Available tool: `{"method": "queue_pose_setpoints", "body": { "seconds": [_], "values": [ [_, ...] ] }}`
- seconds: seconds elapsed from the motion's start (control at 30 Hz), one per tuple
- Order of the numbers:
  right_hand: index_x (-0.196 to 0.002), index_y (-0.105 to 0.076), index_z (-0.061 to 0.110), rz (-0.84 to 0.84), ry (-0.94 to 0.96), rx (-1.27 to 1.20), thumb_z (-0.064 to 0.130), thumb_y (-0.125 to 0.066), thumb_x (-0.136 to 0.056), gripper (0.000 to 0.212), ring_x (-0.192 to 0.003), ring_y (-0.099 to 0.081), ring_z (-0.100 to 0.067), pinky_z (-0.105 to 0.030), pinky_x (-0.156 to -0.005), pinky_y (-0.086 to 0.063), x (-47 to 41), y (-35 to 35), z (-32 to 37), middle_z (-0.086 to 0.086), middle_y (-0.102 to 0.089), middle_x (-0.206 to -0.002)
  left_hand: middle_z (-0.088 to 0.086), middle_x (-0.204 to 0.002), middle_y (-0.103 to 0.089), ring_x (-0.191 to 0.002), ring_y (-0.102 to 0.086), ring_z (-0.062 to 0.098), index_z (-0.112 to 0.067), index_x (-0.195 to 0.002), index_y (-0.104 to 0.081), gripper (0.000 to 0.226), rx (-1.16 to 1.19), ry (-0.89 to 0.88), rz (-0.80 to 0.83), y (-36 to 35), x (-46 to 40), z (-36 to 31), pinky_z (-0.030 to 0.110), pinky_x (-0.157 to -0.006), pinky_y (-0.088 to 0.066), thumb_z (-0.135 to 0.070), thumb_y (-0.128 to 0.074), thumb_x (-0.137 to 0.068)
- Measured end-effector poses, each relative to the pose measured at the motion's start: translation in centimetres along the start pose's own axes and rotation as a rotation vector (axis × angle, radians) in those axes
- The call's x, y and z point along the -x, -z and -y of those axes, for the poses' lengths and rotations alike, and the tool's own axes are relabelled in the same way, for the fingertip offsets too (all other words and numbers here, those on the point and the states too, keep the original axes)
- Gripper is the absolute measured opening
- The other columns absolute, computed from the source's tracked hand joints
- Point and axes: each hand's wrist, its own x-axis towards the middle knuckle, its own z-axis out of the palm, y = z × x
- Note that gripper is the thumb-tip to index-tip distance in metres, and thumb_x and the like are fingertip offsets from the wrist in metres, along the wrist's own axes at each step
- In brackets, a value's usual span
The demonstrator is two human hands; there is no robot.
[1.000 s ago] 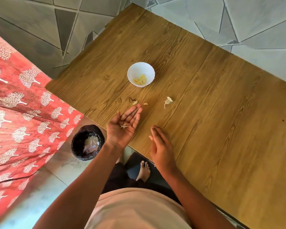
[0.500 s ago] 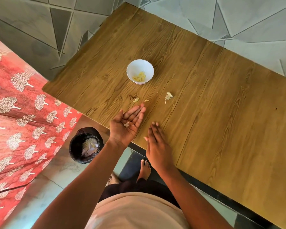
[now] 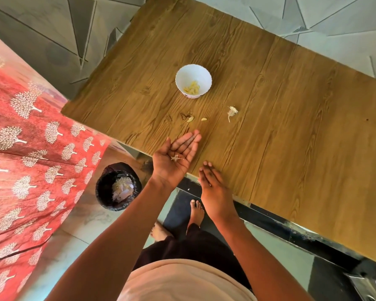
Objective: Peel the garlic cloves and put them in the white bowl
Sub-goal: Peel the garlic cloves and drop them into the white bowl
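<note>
Two hands work at the near edge of the table [image 3: 269,137]. The left hand [image 3: 174,157] is turned palm up with fingers straight and apart, clamped on nothing; a small scrap of garlic skin [image 3: 176,158] lies loose in the palm. Judged from this posture, the palm serves as a tray for waste, so no grip is needed. The right hand [image 3: 213,187] lies palm down just right of the left hand, fingers straight and together, fingertips on the table edge and holding nothing. Its flat pose suggests a sweeping action that gathers peelings toward the left palm.

Beyond the left hand's fingertips, two small cloves [image 3: 190,119] lie near each other on the wood; whether they are fully peeled cannot be determined. Farther beyond the left hand stands the white bowl [image 3: 204,74], which contains a small pile of peeled yellow garlic pieces [image 3: 192,88]. To the right of the left hand and farther out lies a piece of garlic with papery skin and a stalk [image 3: 232,111], well apart from the bowl; it appears to remain for peeling.

Below and to the left of the left hand, a black-lined bin [image 3: 109,198] stands on the floor, already holding pale scraps. Its position near the left hand suggests the skin is destined there.
</note>
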Motion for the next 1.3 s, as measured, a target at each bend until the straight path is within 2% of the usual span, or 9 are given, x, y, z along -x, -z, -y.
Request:
{"method": "queue_pose_setpoints", "body": {
  "seconds": [0.2, 0.33, 0.4, 0.5, 0.63, 0.87, 1.0, 1.13, 1.3],
  "values": [
    [-0.089, -0.076, -0.003, -0.138, 0.068, -0.046, -0.002, -0.070, -0.070, 0.021, -0.088, -0.072, -0.030, -0.035, -0.077, -0.062, -0.8, 1.3, 0.9, -0.016, -0.076, -0.096, 0.031, -0.144, -0.055, -0.135, -0.055, 0.044, 0.018, -0.123, -0.063, 0.065, -0.029, 0.035, 0.021, 0.4, 0.6, -0.4, 0.046, -0.113, -0.044, -0.035, -0.028, -0.109],
    [-0.076, -0.074, -0.001, -0.148, 0.025, -0.204, -0.017, -0.077, -0.061, 0.022, -0.073, -0.072, -0.027, -0.035, -0.060, -0.062, -1.6, 1.9, 1.1, -0.013, -0.075, -0.080, 0.031, -0.142, -0.057, -0.133, -0.057, 0.043, 0.017, -0.122, -0.064, 0.065, -0.047, 0.047, 0.035, 0.8, 1.3, -0.5, 0.044, -0.112, -0.045, -0.036, -0.029, -0.110],
    [-0.075, -0.076, 0.000, -0.189, -0.062, -0.338, -0.019, -0.080, -0.066, 0.021, -0.071, -0.074, -0.022, -0.030, -0.061, -0.062, -1.7, 2.4, 1.2, -0.011, -0.076, -0.078, 0.031, -0.141, -0.058, -0.131, -0.059, 0.043, 0.017, -0.122, -0.064, 0.066, -0.031, 0.052, 0.041, 1.2, 1.7, -0.6, 0.044, -0.111, -0.046, -0.036, -0.028, -0.110],
    [-0.080, -0.078, 0.003, -0.240, -0.209, -0.535, -0.004, -0.085, -0.077, 0.010, -0.076, -0.075, -0.010, -0.019, -0.067, -0.060, -2.0, 3.5, 2.6, -0.004, -0.078, -0.084, 0.031, -0.142, -0.057, -0.132, -0.058, 0.043, 0.018, -0.122, -0.064, 0.064, 0.001, 0.050, 0.042, 2.4, 2.7, -1.0, 0.043, -0.111, -0.046, -0.034, -0.029, -0.109],
    [-0.090, -0.080, 0.004, -0.262, -0.229, -0.719, 0.002, -0.082, -0.083, 0.008, -0.088, -0.075, -0.005, -0.023, -0.074, -0.060, -3.1, 4.4, 6.7, -0.001, -0.079, -0.093, 0.030, -0.144, -0.056, -0.133, -0.057, 0.044, 0.018, -0.125, -0.063, 0.061, 0.048, 0.003, 0.054, 4.5, 4.5, -2.0, 0.043, -0.112, -0.045, -0.033, -0.033, -0.105],
    [-0.095, -0.081, 0.004, -0.089, -0.030, -0.722, -0.013, -0.074, -0.082, 0.022, -0.093, -0.070, 0.001, -0.010, -0.084, -0.052, -7.4, 1.2, 14.4, -0.002, -0.079, -0.095, 0.035, -0.143, -0.054, -0.131, -0.057, 0.046, 0.020, -0.125, -0.060, 0.060, 0.211, -0.210, 0.071, 9.2, 7.8, -6.7, 0.046, -0.103, -0.056, -0.031, -0.037, -0.103],
    [-0.097, -0.081, 0.005, 0.064, 0.147, -0.749, -0.013, -0.073, -0.083, 0.024, -0.094, -0.071, -0.001, -0.012, -0.088, -0.052, -9.7, -2.6, 18.5, -0.002, -0.079, -0.097, 0.035, -0.146, -0.051, -0.137, -0.052, 0.044, 0.020, -0.126, -0.060, 0.061, 0.322, -0.349, 0.030, 13.4, 8.8, -9.9, 0.044, -0.113, -0.047, -0.031, -0.037, -0.104],
    [-0.092, -0.081, 0.006, 0.205, 0.316, -0.799, -0.007, -0.079, -0.083, 0.015, -0.090, -0.074, -0.005, -0.021, -0.084, -0.058, -11.6, -8.6, 21.6, -0.001, -0.079, -0.093, 0.032, -0.145, -0.054, -0.135, -0.056, 0.042, 0.018, -0.125, -0.063, 0.060, 0.389, -0.487, -0.057, 18.3, 8.4, -12.8, 0.044, -0.118, -0.038, -0.033, -0.038, -0.104],
    [-0.094, -0.080, 0.006, 0.384, 0.385, -0.806, -0.006, -0.077, -0.083, 0.016, -0.089, -0.070, 0.002, -0.011, -0.084, -0.052, -13.5, -19.5, 24.1, 0.000, -0.079, -0.092, 0.031, -0.145, -0.054, -0.138, -0.053, 0.041, 0.018, -0.128, -0.061, 0.062, 0.507, -0.660, -0.190, 27.6, 5.0, -16.2, 0.045, -0.125, -0.030, -0.035, -0.035, -0.107]
  ]
}}
